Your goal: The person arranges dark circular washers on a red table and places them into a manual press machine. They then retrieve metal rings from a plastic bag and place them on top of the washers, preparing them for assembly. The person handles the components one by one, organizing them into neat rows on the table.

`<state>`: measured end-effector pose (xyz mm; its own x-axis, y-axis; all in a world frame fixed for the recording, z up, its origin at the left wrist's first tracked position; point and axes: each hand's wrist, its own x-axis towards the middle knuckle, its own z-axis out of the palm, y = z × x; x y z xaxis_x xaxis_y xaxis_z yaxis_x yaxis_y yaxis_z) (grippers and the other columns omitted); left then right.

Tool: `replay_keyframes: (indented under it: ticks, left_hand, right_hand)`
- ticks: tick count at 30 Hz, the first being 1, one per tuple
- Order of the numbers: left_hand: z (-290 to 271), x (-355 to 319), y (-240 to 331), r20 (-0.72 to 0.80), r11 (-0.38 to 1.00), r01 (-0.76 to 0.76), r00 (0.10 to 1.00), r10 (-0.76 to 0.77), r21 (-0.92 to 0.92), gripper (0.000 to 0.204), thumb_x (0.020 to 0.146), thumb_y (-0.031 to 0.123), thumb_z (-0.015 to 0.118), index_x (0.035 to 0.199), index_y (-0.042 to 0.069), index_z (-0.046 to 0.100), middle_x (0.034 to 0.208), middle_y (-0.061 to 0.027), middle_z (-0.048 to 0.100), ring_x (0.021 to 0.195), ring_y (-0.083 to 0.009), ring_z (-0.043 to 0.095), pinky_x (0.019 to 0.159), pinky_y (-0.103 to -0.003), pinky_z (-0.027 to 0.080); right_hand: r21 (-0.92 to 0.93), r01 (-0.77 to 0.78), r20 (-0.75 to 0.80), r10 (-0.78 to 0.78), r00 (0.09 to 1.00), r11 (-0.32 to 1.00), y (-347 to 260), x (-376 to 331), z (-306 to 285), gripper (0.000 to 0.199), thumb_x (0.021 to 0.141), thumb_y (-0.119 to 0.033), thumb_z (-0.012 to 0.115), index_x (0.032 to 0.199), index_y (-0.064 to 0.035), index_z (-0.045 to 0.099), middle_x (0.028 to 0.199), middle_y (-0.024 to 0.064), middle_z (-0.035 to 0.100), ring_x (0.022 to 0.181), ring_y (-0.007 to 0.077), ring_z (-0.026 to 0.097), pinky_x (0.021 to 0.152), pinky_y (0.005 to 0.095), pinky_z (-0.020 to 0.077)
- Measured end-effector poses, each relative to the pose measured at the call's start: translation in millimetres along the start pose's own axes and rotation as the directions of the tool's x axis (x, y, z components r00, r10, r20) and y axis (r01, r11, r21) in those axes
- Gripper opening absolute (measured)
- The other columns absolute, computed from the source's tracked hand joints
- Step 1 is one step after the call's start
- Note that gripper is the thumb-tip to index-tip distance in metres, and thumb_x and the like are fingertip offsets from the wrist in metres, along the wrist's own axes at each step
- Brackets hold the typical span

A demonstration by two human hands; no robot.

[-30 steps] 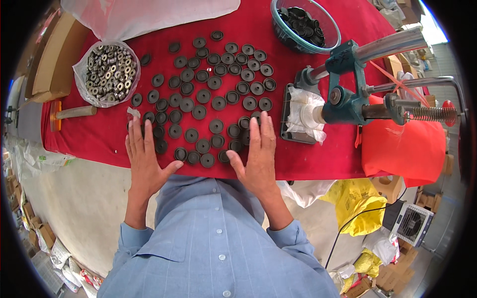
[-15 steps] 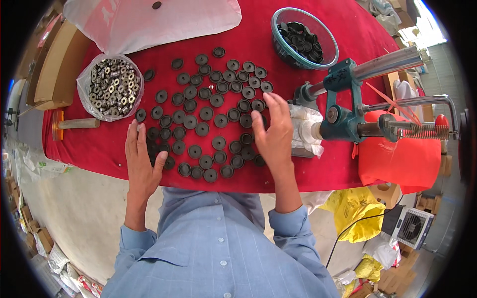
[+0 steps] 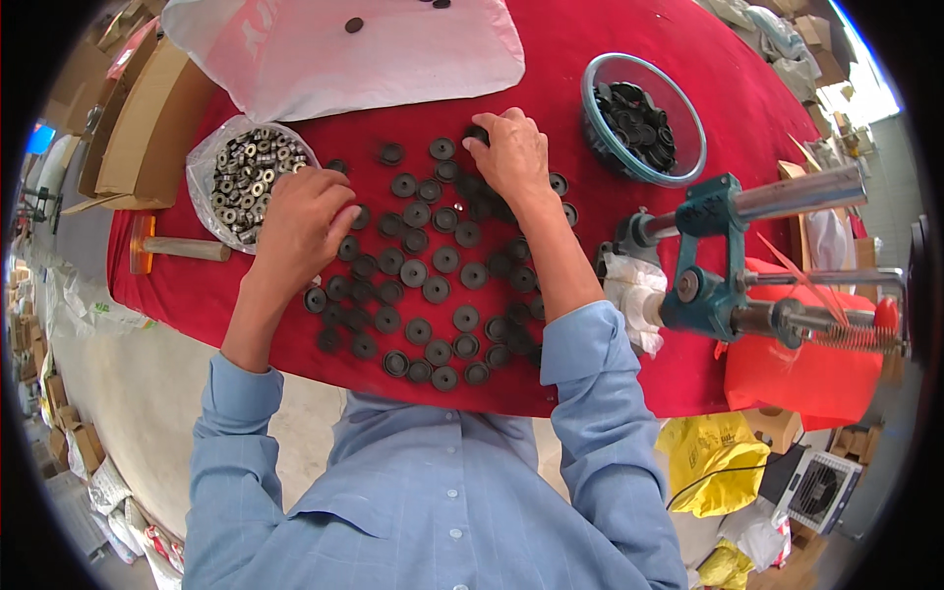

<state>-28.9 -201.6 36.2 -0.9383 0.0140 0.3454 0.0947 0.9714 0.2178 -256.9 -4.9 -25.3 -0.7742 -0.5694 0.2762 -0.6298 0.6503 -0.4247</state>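
Observation:
Many small black round caps (image 3: pixel 445 259) with raised rims lie spread across the red tablecloth. My left hand (image 3: pixel 303 221) is bent over the caps' far left side, partly covering the right rim of a plastic bag (image 3: pixel 205 202) of metal bearings (image 3: pixel 258 167). Its thumb stands apart from the fingers, whose tips are close to a cap (image 3: pixel 336 165). At the caps' far edge, my right hand (image 3: pixel 515 162) curves loosely, with a black cap (image 3: pixel 476 133) at its thumb and fingertips. Several caps (image 3: pixel 472 192) beside its wrist look smeared by motion.
A clear bowl (image 3: pixel 694 162) of black parts stands far right, beyond a green hand press (image 3: pixel 728 231). Beside the bearings are a hammer (image 3: pixel 187 248) and a cardboard box (image 3: pixel 157 123). A white sack (image 3: pixel 393 69) lies at the back, with dark round pieces on it.
Both hands have moved away from me to the far side of the caps, the left one reaching the bag's rim. Some caps at either side have shifted. The whole view has moved slightly.

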Motion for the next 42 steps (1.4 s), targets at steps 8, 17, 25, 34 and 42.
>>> replay_keyframes:
  ticks: [8, 17, 25, 34, 42]
  left_hand:
    - [-18, 1, -37, 0.343, 0.969, -0.081, 0.939, -0.003, 0.232, 0.016, 0.087, 0.021, 0.08, 0.091, 0.008, 0.073, 0.098, -0.008, 0.069, 0.103, -0.0283, 0.065, 0.098, -0.046, 0.044]
    - [-15, 11, -47, 0.044, 0.991, 0.007, 0.999, -0.013, 0.135, 0.019, 0.087, 0.016, 0.08, 0.099, 0.005, 0.07, 0.101, -0.0105, 0.065, 0.101, -0.0315, 0.063, 0.091, -0.047, 0.047]
    - [3, 33, -36, 0.141, 0.936, -0.072, 0.99, 0.025, 0.344, 0.039, 0.082, 0.017, 0.084, 0.117, 0.003, 0.072, 0.118, -0.0106, 0.064, 0.113, -0.0298, 0.056, 0.096, -0.044, 0.045]
    - [20, 34, -53, 0.175, 0.934, -0.098, 0.984, 0.038, 0.345, 0.035, 0.079, 0.011, 0.083, 0.109, 0.006, 0.064, 0.1, -0.0095, 0.064, 0.103, -0.0309, 0.058, 0.09, -0.046, 0.046]
    - [21, 53, -12, 0.235, 0.845, 0.298, 0.949, -0.211, -0.444, 0.018, 0.098, 0.006, 0.068, 0.115, 0.001, 0.068, 0.093, -0.0063, 0.072, 0.089, -0.0196, 0.07, 0.077, -0.036, 0.055]
  right_hand:
    - [0.323, 0.041, -0.08, -0.016, 0.997, 0.945, -4, 5, -4, 0.028, 0.089, -0.007, 0.078, 0.116, -0.0012, 0.072, 0.1, 0.0156, 0.073, 0.092, 0.033, 0.074, 0.082, 0.0486, 0.0593]
    - [0.534, -0.118, 0.295, -0.054, 0.954, 0.837, -62, 23, 1, 0.026, 0.092, -0.016, 0.072, 0.112, -0.0031, 0.081, 0.103, 0.0205, 0.079, 0.1, 0.0387, 0.075, 0.092, 0.0471, 0.0602]
    - [0.169, 0.143, 0.155, -0.17, 0.973, 0.975, -81, 20, 42, 0.03, 0.084, -0.021, 0.088, 0.099, 0.0009, 0.074, 0.104, 0.0212, 0.076, 0.103, 0.0381, 0.074, 0.088, 0.0485, 0.0609]
    - [0.889, -0.458, 0.455, 0.081, 0.887, 0.012, -27, 11, -47, 0.021, 0.099, -0.017, 0.072, 0.108, 0.0024, 0.069, 0.101, 0.013, 0.073, 0.093, 0.0243, 0.076, 0.065, 0.0291, 0.0552]
    - [0.911, -0.377, 0.406, 0.219, 0.887, -0.165, 10, -17, -74, 0.017, 0.102, -0.008, 0.066, 0.117, -0.0008, 0.069, 0.102, 0.0122, 0.074, 0.091, 0.0208, 0.074, 0.066, 0.0275, 0.0544]
